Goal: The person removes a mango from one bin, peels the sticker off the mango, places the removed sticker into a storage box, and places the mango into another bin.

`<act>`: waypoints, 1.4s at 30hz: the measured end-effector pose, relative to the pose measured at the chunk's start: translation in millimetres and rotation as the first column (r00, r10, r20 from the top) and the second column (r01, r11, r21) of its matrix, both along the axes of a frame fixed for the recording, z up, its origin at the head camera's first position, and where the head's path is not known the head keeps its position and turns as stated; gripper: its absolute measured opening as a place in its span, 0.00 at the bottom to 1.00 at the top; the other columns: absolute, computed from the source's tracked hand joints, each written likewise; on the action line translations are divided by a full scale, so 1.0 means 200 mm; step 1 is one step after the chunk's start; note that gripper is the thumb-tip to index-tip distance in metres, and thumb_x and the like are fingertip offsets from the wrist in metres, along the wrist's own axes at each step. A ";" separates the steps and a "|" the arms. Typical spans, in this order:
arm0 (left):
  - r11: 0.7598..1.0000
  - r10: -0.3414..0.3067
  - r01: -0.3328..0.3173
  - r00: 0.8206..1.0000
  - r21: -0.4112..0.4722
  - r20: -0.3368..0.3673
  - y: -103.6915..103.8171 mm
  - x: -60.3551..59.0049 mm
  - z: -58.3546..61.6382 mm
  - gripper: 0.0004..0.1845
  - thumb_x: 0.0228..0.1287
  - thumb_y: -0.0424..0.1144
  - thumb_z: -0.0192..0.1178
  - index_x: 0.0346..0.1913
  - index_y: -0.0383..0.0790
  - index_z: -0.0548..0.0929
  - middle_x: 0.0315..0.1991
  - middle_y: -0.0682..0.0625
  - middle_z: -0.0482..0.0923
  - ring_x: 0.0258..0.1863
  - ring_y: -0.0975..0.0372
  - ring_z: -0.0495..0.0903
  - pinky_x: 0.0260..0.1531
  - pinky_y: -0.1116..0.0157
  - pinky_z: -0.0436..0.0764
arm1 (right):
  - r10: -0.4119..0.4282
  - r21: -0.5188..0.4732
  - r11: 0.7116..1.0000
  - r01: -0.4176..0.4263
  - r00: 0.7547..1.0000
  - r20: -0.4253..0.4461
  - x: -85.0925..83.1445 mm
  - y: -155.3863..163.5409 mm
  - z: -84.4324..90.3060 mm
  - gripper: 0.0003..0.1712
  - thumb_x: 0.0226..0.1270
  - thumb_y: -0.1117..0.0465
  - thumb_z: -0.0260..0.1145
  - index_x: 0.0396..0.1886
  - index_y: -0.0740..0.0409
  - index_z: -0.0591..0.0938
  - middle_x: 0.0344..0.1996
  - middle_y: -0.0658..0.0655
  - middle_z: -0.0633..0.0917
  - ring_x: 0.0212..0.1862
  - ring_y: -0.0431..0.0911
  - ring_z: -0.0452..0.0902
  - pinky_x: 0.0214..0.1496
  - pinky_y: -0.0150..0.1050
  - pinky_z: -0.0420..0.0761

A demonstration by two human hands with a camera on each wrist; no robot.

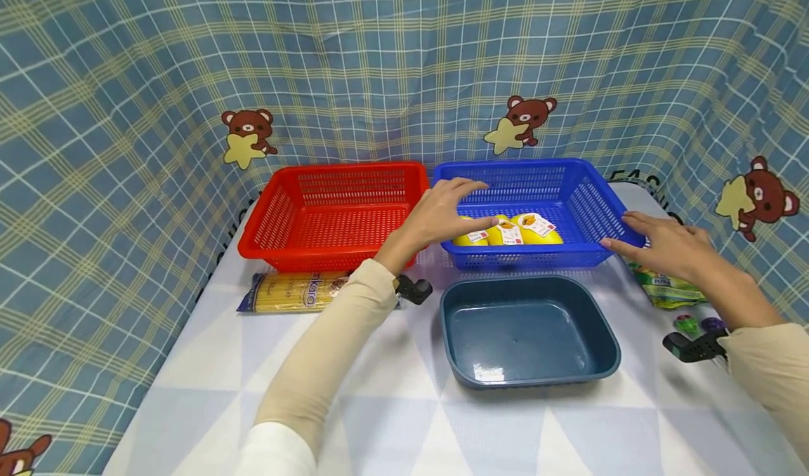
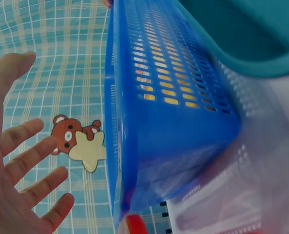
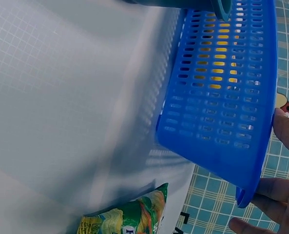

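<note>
A blue mesh basket (image 1: 524,257) stands at the back right of the table and holds three yellow packs with white labels (image 1: 508,232). My left hand (image 1: 451,209) hovers over the basket's left rim with fingers spread and straight. In the left wrist view the open left hand (image 2: 22,170) is beside the blue basket (image 2: 168,126), slightly apart from it. My right hand (image 1: 651,241) reaches the basket's right front corner with straight fingers. In the right wrist view its fingertips (image 3: 280,195) lie at the rim of the blue basket (image 3: 222,107).
An empty red basket (image 1: 335,216) stands left of the blue one. A dark teal tub (image 1: 524,328) sits in front of it. A spaghetti pack (image 1: 293,291) lies at the left and a green snack bag (image 1: 673,288) at the right. A checked cloth surrounds the table.
</note>
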State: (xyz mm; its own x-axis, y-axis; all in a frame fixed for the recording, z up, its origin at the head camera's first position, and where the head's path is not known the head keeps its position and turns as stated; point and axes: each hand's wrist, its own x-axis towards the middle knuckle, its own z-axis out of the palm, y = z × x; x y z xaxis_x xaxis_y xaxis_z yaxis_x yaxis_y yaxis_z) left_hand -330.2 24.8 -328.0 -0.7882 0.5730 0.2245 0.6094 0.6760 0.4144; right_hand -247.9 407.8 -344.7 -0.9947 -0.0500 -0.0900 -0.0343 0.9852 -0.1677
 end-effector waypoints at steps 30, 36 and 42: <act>0.992 -0.050 0.051 0.999 -0.114 0.010 0.33 -0.08 -0.05 0.41 0.60 0.70 0.58 0.75 0.61 0.66 0.74 0.54 0.63 0.71 0.56 0.61 0.68 0.49 0.63 | -0.001 0.015 1.000 0.000 1.000 0.009 -0.01 0.02 0.00 0.59 0.68 0.24 0.47 0.76 0.70 0.55 0.74 0.75 0.54 0.68 0.80 0.47 0.56 0.80 0.47; 0.996 -0.064 0.070 0.993 -0.055 0.102 0.38 -0.10 -0.09 0.42 0.57 0.67 0.62 0.75 0.61 0.67 0.74 0.56 0.62 0.72 0.56 0.59 0.68 0.49 0.64 | 0.010 0.006 1.000 -0.010 1.000 0.010 0.00 0.02 -0.01 0.59 0.68 0.24 0.47 0.77 0.68 0.55 0.74 0.75 0.54 0.68 0.79 0.47 0.56 0.81 0.46; 0.997 -0.043 0.050 0.992 -0.059 0.116 0.41 -0.11 -0.12 0.41 0.57 0.66 0.64 0.74 0.62 0.67 0.74 0.56 0.62 0.73 0.56 0.58 0.70 0.48 0.60 | 0.009 0.001 1.000 -0.009 1.000 -0.002 0.01 0.01 -0.01 0.59 0.68 0.24 0.48 0.77 0.68 0.55 0.74 0.75 0.54 0.68 0.79 0.48 0.57 0.80 0.47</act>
State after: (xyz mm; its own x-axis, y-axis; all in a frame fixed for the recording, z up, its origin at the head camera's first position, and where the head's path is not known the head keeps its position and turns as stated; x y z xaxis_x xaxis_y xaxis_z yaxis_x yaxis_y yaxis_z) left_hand -351.8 107.4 -351.1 -0.7790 0.6195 0.0973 0.5917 0.6747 0.4412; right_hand -246.8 410.5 -347.6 -0.9943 -0.0590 -0.0883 -0.0436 0.9850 -0.1671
